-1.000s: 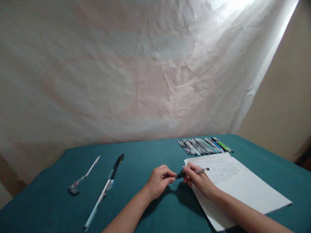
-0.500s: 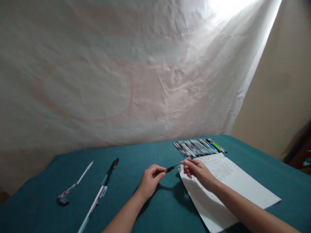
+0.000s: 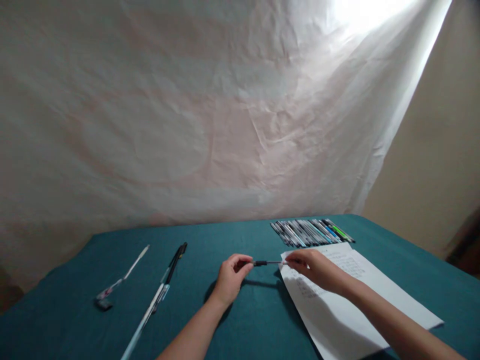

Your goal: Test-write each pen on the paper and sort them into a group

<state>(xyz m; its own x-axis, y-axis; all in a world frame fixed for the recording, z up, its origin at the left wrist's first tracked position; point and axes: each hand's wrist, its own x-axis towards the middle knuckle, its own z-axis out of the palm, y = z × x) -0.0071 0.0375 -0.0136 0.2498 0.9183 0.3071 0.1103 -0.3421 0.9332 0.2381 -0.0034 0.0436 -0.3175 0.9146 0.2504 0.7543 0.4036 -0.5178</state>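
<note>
A slim pen (image 3: 261, 263) with a black grip section is held level above the table, stretched between both of my hands. My left hand (image 3: 233, 276) pinches its dark end between thumb and fingers. At the other end, my right hand (image 3: 309, 265) closes its fingertips on the thin, pale part of the pen. Beneath the right hand and forearm lie sheets of white paper (image 3: 378, 307) with handwriting on their upper part.
A tight row of many pens (image 3: 311, 232) lies behind the paper. Left of my hands, several pens (image 3: 152, 305) form a line. Farther left are a thin white stick-like item (image 3: 137, 261) and a small dark object (image 3: 103, 303). A green cloth (image 3: 225, 235) covers the table.
The pen has gone from slanting to nearly level. My right hand has turned over, knuckles up, and come slightly lower. The view has shifted a little.
</note>
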